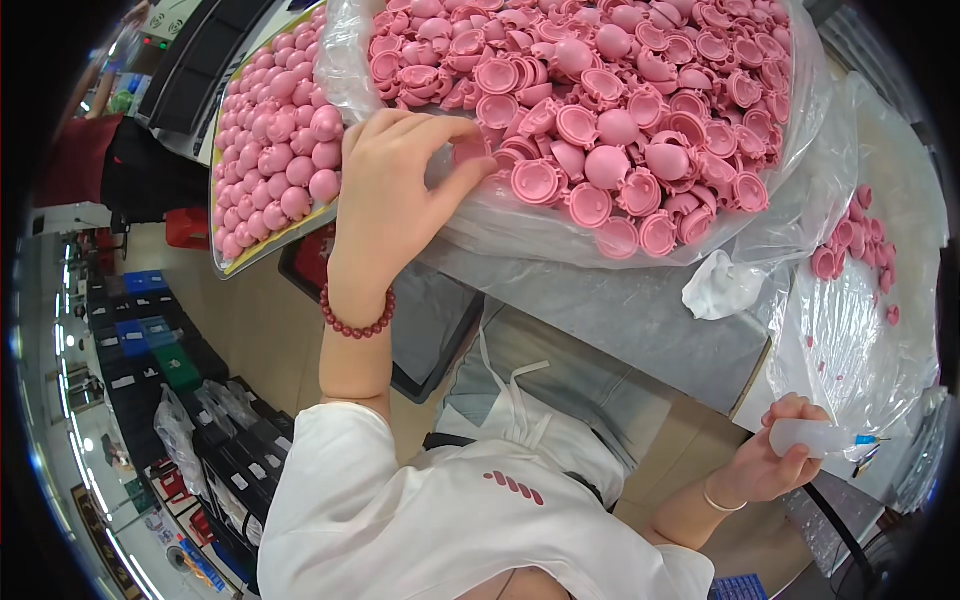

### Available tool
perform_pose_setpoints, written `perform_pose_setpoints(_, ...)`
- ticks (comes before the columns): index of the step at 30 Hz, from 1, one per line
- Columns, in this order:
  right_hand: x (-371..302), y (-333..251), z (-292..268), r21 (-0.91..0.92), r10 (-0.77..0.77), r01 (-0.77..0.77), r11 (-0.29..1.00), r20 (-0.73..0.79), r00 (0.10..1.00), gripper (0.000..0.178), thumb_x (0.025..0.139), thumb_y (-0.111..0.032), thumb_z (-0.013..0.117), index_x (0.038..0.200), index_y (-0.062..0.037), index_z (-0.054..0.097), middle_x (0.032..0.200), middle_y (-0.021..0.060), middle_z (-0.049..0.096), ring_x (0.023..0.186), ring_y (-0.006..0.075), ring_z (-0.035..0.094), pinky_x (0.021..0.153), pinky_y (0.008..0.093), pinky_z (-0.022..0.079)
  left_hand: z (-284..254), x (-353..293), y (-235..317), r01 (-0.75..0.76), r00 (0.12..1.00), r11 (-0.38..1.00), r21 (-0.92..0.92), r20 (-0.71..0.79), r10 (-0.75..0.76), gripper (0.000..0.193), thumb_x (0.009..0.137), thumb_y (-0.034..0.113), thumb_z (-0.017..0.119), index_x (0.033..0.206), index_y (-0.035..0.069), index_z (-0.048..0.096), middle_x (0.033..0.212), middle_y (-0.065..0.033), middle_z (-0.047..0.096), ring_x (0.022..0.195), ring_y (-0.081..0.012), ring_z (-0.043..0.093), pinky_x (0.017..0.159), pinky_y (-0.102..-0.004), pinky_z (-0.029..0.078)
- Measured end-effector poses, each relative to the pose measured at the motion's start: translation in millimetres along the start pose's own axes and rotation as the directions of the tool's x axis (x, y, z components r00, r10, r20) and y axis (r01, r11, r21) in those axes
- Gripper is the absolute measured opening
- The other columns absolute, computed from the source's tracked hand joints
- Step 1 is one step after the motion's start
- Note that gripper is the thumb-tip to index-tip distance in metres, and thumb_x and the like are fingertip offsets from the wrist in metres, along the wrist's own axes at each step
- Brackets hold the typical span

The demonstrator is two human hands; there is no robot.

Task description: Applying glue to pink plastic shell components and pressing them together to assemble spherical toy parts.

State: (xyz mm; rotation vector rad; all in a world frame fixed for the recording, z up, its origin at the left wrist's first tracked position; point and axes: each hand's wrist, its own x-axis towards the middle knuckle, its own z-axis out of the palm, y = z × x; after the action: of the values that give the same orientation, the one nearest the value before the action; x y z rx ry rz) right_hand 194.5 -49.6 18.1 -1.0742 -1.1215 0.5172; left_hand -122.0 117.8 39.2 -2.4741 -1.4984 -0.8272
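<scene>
My left hand [400, 185] is at the near left edge of a heap of pink hinged ball shells [590, 120], lying in a clear plastic bag [560, 235]. Its thumb and index finger curl around one pink shell [468, 152], partly hidden by the fingers. At the lower right, my right hand [775, 465] grips a whitish squeeze bottle [800, 438]. The bottle lies sideways, its blue needle tip [866, 440] pointing right, away from the pink heap.
Closed pink balls [275, 150] fill a yellow-rimmed tray [226, 268] on the left. A crumpled white wad [722, 286] sits on the grey table edge [600, 305]. Loose pink pieces [858, 240] lie on plastic sheeting at the right. Dark bins [140, 350] stand further left.
</scene>
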Motion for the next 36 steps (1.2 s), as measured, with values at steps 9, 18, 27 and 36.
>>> perform_pose_setpoints(9, -17.3, -4.8, -15.5, -0.031, 0.045, -0.051, 0.998, -0.169, 0.985, 0.038, 0.078, -0.03, 0.046, 0.092, 0.0058, 0.044, 0.065, 0.0073, 0.039, 0.06, 0.0146, 0.033, 0.051, 0.0248, 0.025, 11.5, -6.0, 6.9, 0.054, 0.909, 0.783, -0.62, -0.294, -0.295, 0.005, 0.077, 0.004, 0.051, 0.081, 0.001, 0.051, 0.071, -0.0064, 0.056, 0.057, -0.0118, 0.051, 0.053, -0.0211, 0.039)
perform_pose_setpoints(18, -9.1, -12.5, 44.4, 0.404, 0.04, -0.054, 0.913, 0.042, 0.998, 0.043, 0.077, -0.031, 0.052, 0.104, -0.0005, 0.04, 0.067, 0.0016, 0.042, 0.06, 0.0125, 0.028, 0.052, 0.0266, 0.024, 16.9, -32.1, 127.1, 0.515, 0.84, -0.242, -0.822, 0.428, 0.333, 0.021, 0.075, -0.011, 0.039, 0.093, -0.005, 0.05, 0.09, -0.016, 0.054, 0.054, -0.0081, 0.046, 0.044, -0.0172, 0.036)
perform_pose_setpoints(27, -1.5, -14.6, 28.9, 0.16, -0.274, 0.261, 0.952, 0.071, 0.959, 0.055, 0.074, -0.047, 0.052, 0.092, 0.0046, 0.049, 0.062, 0.0021, 0.036, 0.053, 0.0116, 0.028, 0.042, 0.0223, 0.018, 14.9, -45.2, 146.9, 0.685, 0.699, -0.445, -0.577, 0.692, 0.178, 0.033, 0.072, -0.002, 0.058, 0.103, -0.006, 0.046, 0.108, -0.0234, 0.047, 0.091, -0.0211, 0.055, 0.076, -0.0287, 0.047)
perform_pose_setpoints(36, -6.0, -21.2, 34.7, -0.132, -0.316, 0.352, 0.927, 0.236, 0.919, 0.059, 0.078, -0.052, 0.041, 0.084, 0.006, 0.052, 0.055, 0.0057, 0.043, 0.045, 0.0136, 0.037, 0.036, 0.0241, 0.022, 22.5, -51.5, 143.4, 0.569, 0.819, -0.369, -0.735, 0.547, 0.174, 0.042, 0.066, -0.01, 0.06, 0.104, -0.005, 0.043, 0.106, -0.015, 0.049, 0.091, -0.0196, 0.055, 0.075, -0.0294, 0.048)
